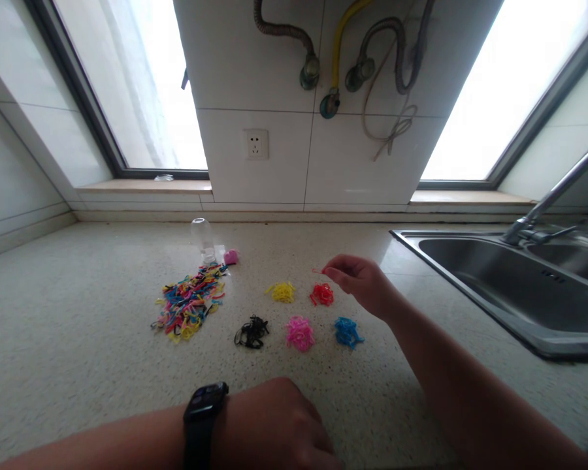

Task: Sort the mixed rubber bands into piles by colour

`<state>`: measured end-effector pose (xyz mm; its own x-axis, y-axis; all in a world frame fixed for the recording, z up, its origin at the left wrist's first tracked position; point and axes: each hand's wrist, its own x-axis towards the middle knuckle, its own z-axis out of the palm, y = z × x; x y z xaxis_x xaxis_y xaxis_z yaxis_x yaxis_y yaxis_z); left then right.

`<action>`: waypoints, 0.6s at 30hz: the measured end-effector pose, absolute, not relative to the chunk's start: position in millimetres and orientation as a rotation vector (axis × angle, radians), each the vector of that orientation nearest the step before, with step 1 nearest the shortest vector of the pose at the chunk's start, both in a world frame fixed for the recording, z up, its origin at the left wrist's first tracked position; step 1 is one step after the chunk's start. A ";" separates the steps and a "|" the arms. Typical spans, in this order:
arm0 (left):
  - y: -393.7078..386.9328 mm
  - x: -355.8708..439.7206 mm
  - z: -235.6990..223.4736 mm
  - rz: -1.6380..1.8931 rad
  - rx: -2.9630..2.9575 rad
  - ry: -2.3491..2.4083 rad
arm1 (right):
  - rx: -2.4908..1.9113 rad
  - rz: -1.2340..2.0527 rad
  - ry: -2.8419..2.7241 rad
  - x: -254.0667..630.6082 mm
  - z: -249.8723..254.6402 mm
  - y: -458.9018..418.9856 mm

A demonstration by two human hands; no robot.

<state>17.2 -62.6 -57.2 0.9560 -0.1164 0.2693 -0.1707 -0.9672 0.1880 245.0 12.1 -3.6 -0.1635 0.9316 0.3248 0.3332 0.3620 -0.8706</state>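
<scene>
Bands in colour heaps, red one pinched

Held a red band [317, 271] between thumb and fingertips of the right hand [357, 277], right of centre in the frame, just above the red heap [322, 294] there; probably nipped at one end for being so thin. Rested the left hand [274, 427] at bottom centre, curled inward; could not tell whether closed on anything. Had the yellow heap [281, 292], black heap [253, 332], pink heap [300, 333] and blue heap [347, 331] spaced apart around the centre, presumably against mixing of colours. Had the mixed pile [189, 303] spread left of centre, near a clear bottle [202, 234]; could make out no bands inside. Had a pink piece [230, 257] just beside, perhaps its cap.
</scene>
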 end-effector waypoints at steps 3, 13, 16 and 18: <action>-63.1 17.3 -56.4 0.377 2.894 -0.212 | -1.251 0.495 -2.063 250.0 -4.7 12.5; -65.2 17.1 -49.3 0.333 2.891 -0.196 | -1.481 0.148 -2.440 258.8 -16.3 15.5; -65.8 17.6 -48.2 0.319 2.893 -0.191 | -1.501 0.119 -2.459 259.7 -17.8 16.0; -66.1 17.7 -48.4 0.321 2.895 -0.200 | -1.515 0.093 -2.472 260.5 -18.0 16.3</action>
